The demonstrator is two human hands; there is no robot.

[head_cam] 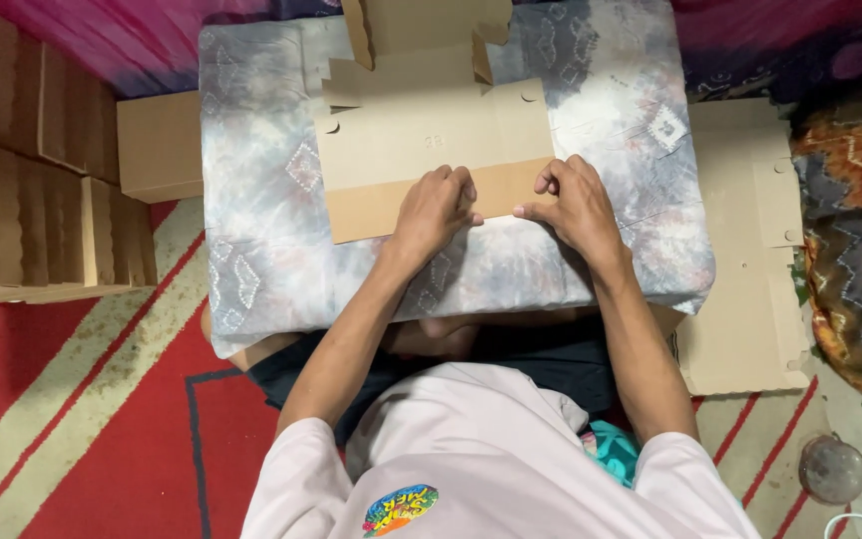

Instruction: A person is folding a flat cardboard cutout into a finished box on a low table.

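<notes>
A flat die-cut cardboard box blank (431, 150) is pinned on a cloth-covered cushion (261, 230). Its near flap (381, 208) is pressed flat by the left hand (436, 208), fingers curled. The flap's edge is pinched narrowly by the right hand (576, 205), apparently to crease it.

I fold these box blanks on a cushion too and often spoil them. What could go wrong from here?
1. The cardboard blank lies on a soft cushion, so the near flap under the left hand and right hand may crease off its score line.
2. The far flaps already stand up and hang past the cushion's edge; hard pressing might tip or slide the blank.
</notes>
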